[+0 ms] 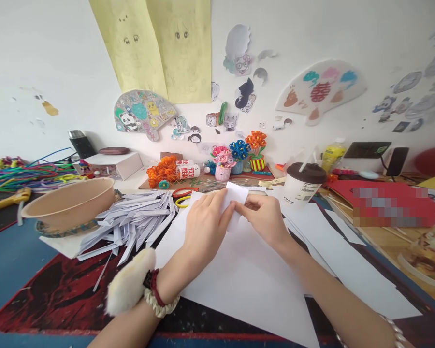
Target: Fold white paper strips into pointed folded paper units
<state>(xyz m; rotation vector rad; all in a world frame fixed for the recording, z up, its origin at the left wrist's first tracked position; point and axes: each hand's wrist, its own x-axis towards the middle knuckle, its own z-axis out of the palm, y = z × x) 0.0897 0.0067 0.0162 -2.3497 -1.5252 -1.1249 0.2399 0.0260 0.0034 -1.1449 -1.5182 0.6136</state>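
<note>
A small piece of white paper [238,193] stands tilted between my two hands, above a large white sheet [235,285]. My left hand [207,220] presses it from the left, its thumb and fingers closed on the paper. My right hand [266,217] pinches the paper's right edge between thumb and fingertips. The lower part of the piece is partly covered by my left hand. To the left lies a heap of narrow folded paper strips [137,217]. A fluffy wristband [132,282] is around my left wrist.
A beige bowl [68,203] stands at the left, near a yellow-handled tool [7,200]. Scissors with red handles [183,192] lie behind my left hand. A lidded cup with a straw [304,183] stands at the right, beside more white sheets [333,246]. Pipe-cleaner flowers [224,157] line the wall.
</note>
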